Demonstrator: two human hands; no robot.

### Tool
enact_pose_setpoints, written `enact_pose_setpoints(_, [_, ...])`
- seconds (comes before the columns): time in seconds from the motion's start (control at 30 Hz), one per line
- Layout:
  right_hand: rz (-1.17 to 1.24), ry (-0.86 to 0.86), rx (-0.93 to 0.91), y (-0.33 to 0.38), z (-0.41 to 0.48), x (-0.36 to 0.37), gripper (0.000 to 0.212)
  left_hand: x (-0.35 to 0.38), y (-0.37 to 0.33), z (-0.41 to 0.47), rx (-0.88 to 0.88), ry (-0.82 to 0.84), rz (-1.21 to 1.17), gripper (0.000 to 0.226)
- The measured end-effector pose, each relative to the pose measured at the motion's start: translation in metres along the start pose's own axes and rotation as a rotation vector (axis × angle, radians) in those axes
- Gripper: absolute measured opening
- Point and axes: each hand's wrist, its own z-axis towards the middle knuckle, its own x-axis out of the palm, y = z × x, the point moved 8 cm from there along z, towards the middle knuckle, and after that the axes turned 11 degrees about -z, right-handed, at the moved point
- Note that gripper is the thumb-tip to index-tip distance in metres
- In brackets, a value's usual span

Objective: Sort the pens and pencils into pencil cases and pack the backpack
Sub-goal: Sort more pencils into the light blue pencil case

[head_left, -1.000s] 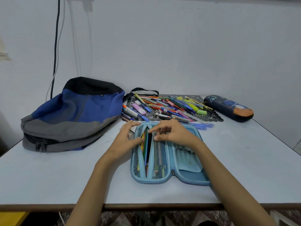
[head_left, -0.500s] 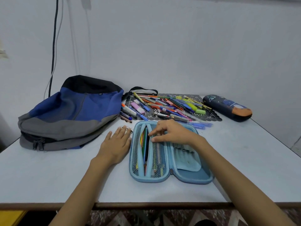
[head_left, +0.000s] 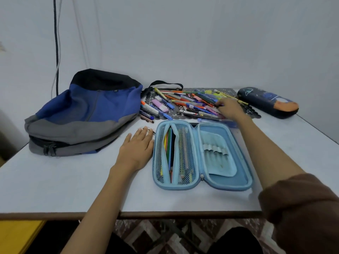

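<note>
A light-blue pencil case (head_left: 225,182) lies open in front of me, with coloured pencils behind the mesh of its left half. My left hand (head_left: 136,149) rests flat on the table just left of the case. Beyond the case, a pile of pens and markers (head_left: 183,103) covers a dark lace mat. My right hand (head_left: 229,108) reaches into the right side of that pile, fingertips among the pens; whether it grips one is unclear. A blue, grey and black backpack (head_left: 82,114) lies on the left. A closed dark-blue pencil case (head_left: 267,102) sits at the far right.
The grey table (head_left: 64,180) stands against a pale wall, its front edge near me. A dark cable (head_left: 56,43) hangs down the wall behind the backpack. A yellow object (head_left: 18,233) shows below the table at the left.
My right hand left the open case and moved back-right into the pen pile. My left hand came off the case's left half and now lies flat beside it.
</note>
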Motion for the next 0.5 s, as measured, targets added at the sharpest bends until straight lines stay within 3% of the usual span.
enact_pose_setpoints(0.2, [-0.221,0.079,-0.062,-0.003,0.017,0.011,0.039,0.0,0.002,0.002,0.007,-0.007,-0.013,0.053])
enact_pose_setpoints(0.4, [-0.301,-0.136,0.013,-0.013,0.014,-0.001,0.023,-0.001,0.002,0.001,0.015,-0.019,-0.029,0.053])
enact_pose_setpoints(0.5, [-0.205,-0.143,0.075,-0.02,0.014,-0.003,0.014,-0.001,0.002,0.001,0.018,-0.022,-0.037,0.052])
